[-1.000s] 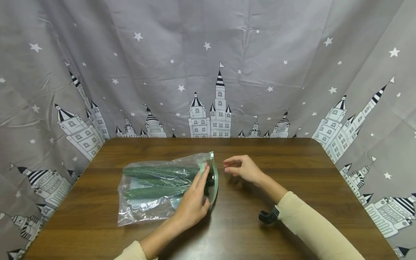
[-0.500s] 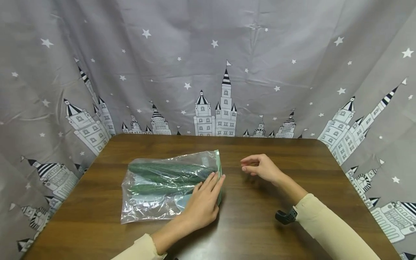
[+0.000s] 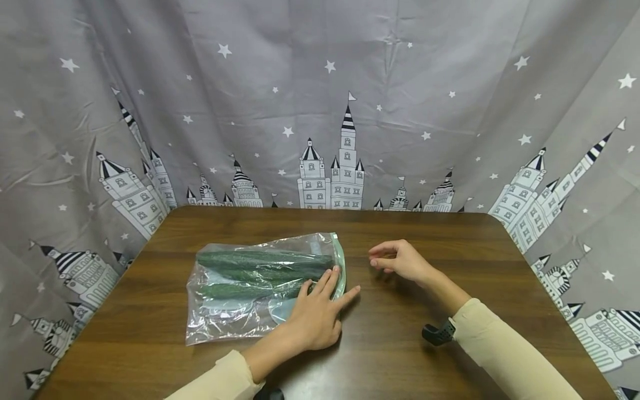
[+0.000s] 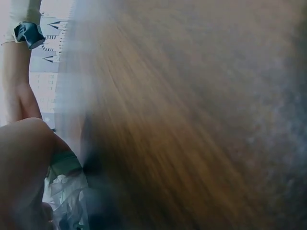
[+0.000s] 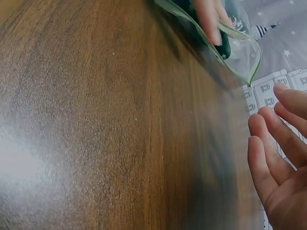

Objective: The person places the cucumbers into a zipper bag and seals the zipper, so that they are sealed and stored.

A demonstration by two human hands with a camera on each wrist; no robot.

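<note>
A clear zip-top bag [image 3: 225, 330] lies flat on the brown table, its green-edged mouth [image 3: 340, 258] facing right. Several long dark green cucumbers [image 3: 265, 259] show through the plastic, side by side. My left hand [image 3: 317, 319] rests with spread fingers on the bag's right end, over the cucumber ends, one finger reaching past the green edge. To the right of the mouth, my right hand [image 3: 405, 264] hovers with relaxed, slightly bent fingers and holds nothing. In the right wrist view the bag's green lips [image 5: 254, 72] stand apart, with left-hand fingers [image 5: 207, 21] among them.
The wooden table [image 3: 400, 355] runs back to a grey curtain [image 3: 280, 66] printed with castles and stars. A black band [image 3: 438, 334] hangs at the right sleeve [image 3: 492, 339].
My left hand has come off the green edge and spread its fingers over the bag. The right hand has drawn away to the right of the bag mouth.
</note>
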